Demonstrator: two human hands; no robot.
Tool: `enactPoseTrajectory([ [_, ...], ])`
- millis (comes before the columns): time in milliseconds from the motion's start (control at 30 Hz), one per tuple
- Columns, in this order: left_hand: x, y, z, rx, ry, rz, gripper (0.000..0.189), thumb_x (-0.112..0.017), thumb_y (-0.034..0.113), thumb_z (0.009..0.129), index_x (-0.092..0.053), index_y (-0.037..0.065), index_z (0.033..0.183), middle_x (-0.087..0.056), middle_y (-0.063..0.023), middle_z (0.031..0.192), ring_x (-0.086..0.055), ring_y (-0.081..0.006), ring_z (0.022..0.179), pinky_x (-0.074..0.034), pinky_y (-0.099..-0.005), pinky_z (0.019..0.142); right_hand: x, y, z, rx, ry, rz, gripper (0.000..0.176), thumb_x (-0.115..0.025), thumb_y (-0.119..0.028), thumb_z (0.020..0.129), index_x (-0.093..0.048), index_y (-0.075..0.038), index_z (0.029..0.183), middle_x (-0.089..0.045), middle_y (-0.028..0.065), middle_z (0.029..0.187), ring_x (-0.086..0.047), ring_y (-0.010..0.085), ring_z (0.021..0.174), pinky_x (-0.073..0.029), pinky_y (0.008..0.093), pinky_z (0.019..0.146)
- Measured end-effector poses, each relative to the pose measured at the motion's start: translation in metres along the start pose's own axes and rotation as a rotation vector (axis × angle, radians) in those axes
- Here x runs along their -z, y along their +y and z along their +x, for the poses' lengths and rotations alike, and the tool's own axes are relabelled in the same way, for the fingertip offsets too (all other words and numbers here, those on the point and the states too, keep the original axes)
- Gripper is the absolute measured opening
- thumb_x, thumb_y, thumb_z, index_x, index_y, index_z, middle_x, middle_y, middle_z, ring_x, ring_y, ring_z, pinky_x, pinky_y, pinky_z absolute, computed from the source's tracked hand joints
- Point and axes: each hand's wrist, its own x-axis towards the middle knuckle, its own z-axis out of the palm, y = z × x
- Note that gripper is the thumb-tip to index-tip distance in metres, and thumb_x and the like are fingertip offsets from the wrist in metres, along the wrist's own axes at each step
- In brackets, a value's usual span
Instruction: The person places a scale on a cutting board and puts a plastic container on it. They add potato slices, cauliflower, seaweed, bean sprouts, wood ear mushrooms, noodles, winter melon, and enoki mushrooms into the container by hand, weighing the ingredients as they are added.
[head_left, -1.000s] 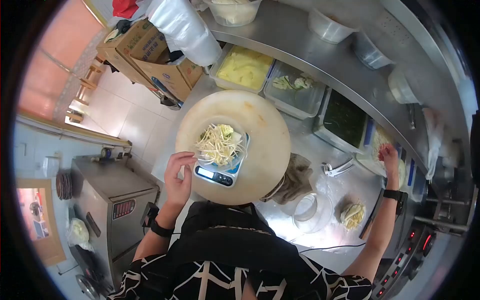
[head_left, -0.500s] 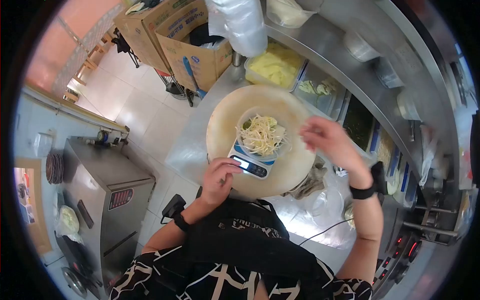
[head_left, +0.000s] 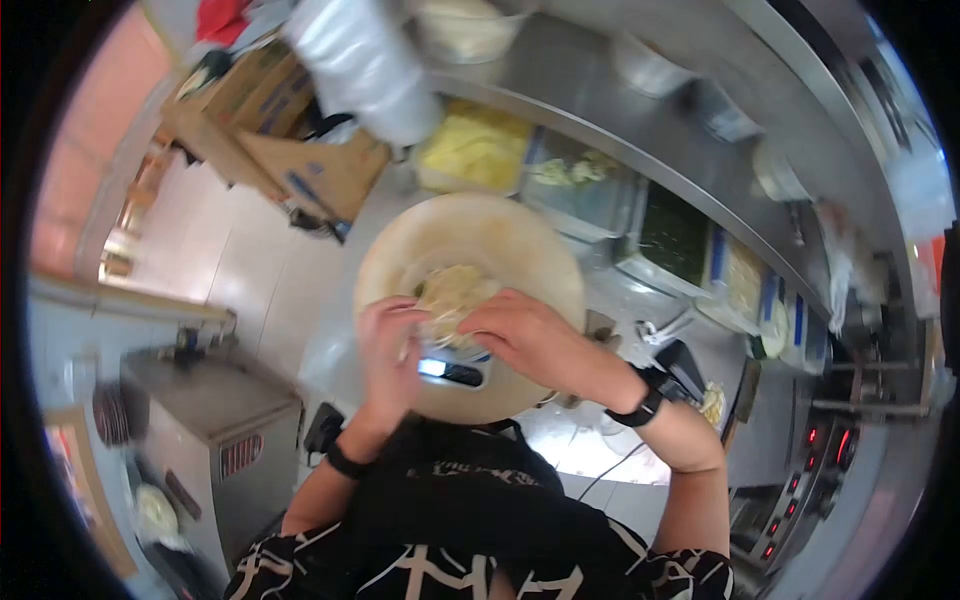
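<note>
A clear bowl of pale bean sprouts (head_left: 452, 292) sits on a small kitchen scale (head_left: 452, 374) with a lit display. Under the scale is a round, thick cutting board (head_left: 545, 262). Smeared by motion, my left hand (head_left: 390, 350) is at the bowl's left side, its fingers bent towards the rim. My right hand (head_left: 525, 335) reaches over the bowl's right edge with fingers curled together at the sprouts. What its fingertips grip is hidden. Both hands partly cover the bowl.
Behind the board stand a tub of yellow food (head_left: 475, 148), a tub with pale pieces (head_left: 575, 185) and a dark-filled tub (head_left: 675, 235). A metal shelf (head_left: 570, 85) overhangs them. Cardboard boxes (head_left: 315, 170) are at the left, a steel cabinet (head_left: 215, 390) lower left.
My right hand has come in from the right to the bowl. My left hand has moved from the scale's display up to the bowl's left side. The view has shifted.
</note>
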Motion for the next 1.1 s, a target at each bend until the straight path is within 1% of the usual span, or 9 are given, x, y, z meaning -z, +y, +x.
enactPoseTrajectory([
  [67,0.004,-0.008,0.014,-0.002,0.068,0.063,0.028,-0.051,-0.006,0.071,-0.057,0.004,0.095,-0.053,-0.0133,0.107,-0.05,-0.0268,0.103,-0.039,-0.0347,0.089,0.015,0.022,-0.01,-0.096,0.089,0.267,0.017,-0.051,0.001,0.084,-0.058,-0.003,0.099,-0.058,0.0065,0.09,-0.055,0.0197,0.082,-0.045,0.028,0.073],
  [133,0.011,-0.027,0.015,0.049,0.155,0.049,0.025,-0.047,-0.005,0.076,-0.056,0.003,0.097,-0.053,-0.0126,0.108,-0.049,-0.0236,0.103,-0.038,-0.0328,0.09,0.052,0.053,-0.038,-0.504,0.218,0.73,0.011,-0.049,-0.001,0.086,-0.057,-0.003,0.094,-0.052,0.001,0.078,-0.05,0.0094,0.068,-0.042,0.0217,0.061],
  [200,0.02,-0.061,0.001,0.213,0.232,-0.079,0.024,-0.043,-0.004,0.079,-0.054,0.002,0.099,-0.052,-0.011,0.107,-0.049,-0.0203,0.102,-0.037,-0.0308,0.089,0.087,0.112,-0.078,-0.518,0.414,0.743,0.013,-0.046,-0.006,0.09,-0.058,-0.004,0.095,-0.051,-0.0008,0.077,-0.048,0.0067,0.062,-0.043,0.0219,0.056],
  [333,0.023,-0.147,-0.055,0.386,0.233,-0.054,0.009,-0.044,0.004,0.089,-0.048,0.003,0.096,-0.05,-0.0038,0.097,-0.047,-0.0125,0.089,-0.038,-0.0258,0.082,0.109,0.271,-0.159,-0.799,0.498,0.096,0.009,-0.055,-0.003,0.083,-0.061,-0.002,0.089,-0.061,0.0068,0.072,-0.056,0.0145,0.063,-0.045,0.027,0.056],
  [433,-0.003,-0.154,-0.074,0.591,0.222,-0.04,0.009,-0.038,0.005,0.089,-0.043,0.002,0.096,-0.045,-0.0053,0.092,-0.045,-0.0135,0.086,-0.038,-0.0269,0.082,0.094,0.331,-0.168,-0.691,0.386,-0.076,0.011,-0.06,-0.001,0.076,-0.062,-0.003,0.086,-0.063,0.0128,0.074,-0.061,0.0199,0.068,-0.048,0.0306,0.061],
  [733,-0.025,-0.143,-0.072,0.492,0.332,-0.079,0.019,-0.044,0.021,0.093,-0.039,0.005,0.102,-0.041,-0.0003,0.085,-0.04,-0.0084,0.077,-0.036,-0.0224,0.073,0.072,0.365,-0.152,-0.698,0.269,-0.228,0.019,-0.066,-0.005,0.07,-0.064,-0.003,0.089,-0.062,0.015,0.076,-0.061,0.0228,0.067,-0.048,0.033,0.061],
  [900,-0.03,-0.137,-0.066,0.474,0.337,0.033,0.018,-0.045,0.019,0.092,-0.04,0.006,0.101,-0.04,0.001,0.082,-0.039,-0.0076,0.074,-0.035,-0.0215,0.071,0.115,0.316,-0.182,-0.717,0.488,0.461,0.014,-0.059,-0.009,0.083,-0.064,-0.002,0.095,-0.063,0.0067,0.077,-0.061,0.016,0.071,-0.048,0.0286,0.061],
  [1033,-0.026,-0.149,-0.073,0.509,0.348,-0.019,0.016,-0.044,0.019,0.092,-0.04,0.005,0.1,-0.041,-0.0011,0.084,-0.04,-0.0095,0.077,-0.036,-0.0233,0.073,0.165,0.304,-0.266,-0.831,0.691,0.129,0.018,-0.056,-0.008,0.086,-0.061,-0.001,0.101,-0.061,0.0075,0.082,-0.059,0.0139,0.071,-0.049,0.0259,0.064],
  [1100,-0.025,-0.147,-0.074,0.507,0.368,0.008,0.016,-0.043,0.019,0.092,-0.04,0.004,0.1,-0.041,-0.002,0.085,-0.041,-0.0103,0.078,-0.036,-0.0239,0.074,0.152,0.339,-0.349,-0.849,0.309,-1.204,0.017,-0.056,-0.004,0.084,-0.061,-0.001,0.099,-0.059,0.011,0.082,-0.058,0.0171,0.072,-0.049,0.0268,0.064],
])
